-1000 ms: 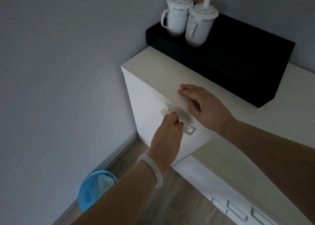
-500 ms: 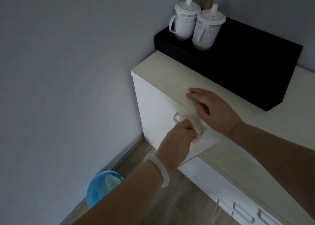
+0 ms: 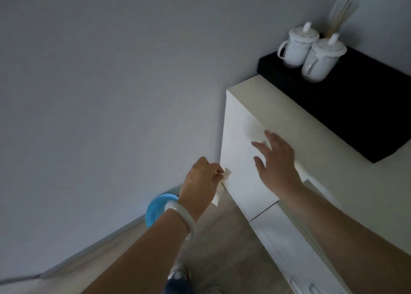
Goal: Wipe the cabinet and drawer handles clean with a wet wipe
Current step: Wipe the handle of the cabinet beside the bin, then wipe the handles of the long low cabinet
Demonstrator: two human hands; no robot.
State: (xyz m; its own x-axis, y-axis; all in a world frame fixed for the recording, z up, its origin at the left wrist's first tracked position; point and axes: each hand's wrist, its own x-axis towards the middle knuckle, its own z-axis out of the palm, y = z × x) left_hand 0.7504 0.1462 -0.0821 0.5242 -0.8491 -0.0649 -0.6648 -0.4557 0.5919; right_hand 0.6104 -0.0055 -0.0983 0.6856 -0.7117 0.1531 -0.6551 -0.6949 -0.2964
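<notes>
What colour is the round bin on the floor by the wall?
Light blue; the bin shows in the head view, partly hidden behind the left wrist.

No text, label, brand, number or sign can be read anywhere in the head view. The two lidded cups (image 3: 311, 53) carry a faint printed band, but it is too small and blurred to make out as letters. The black box (image 3: 360, 106) beneath them, the white cabinet front (image 3: 242, 160) and the blue bin (image 3: 155, 209) show plain surfaces with no markings.
</notes>
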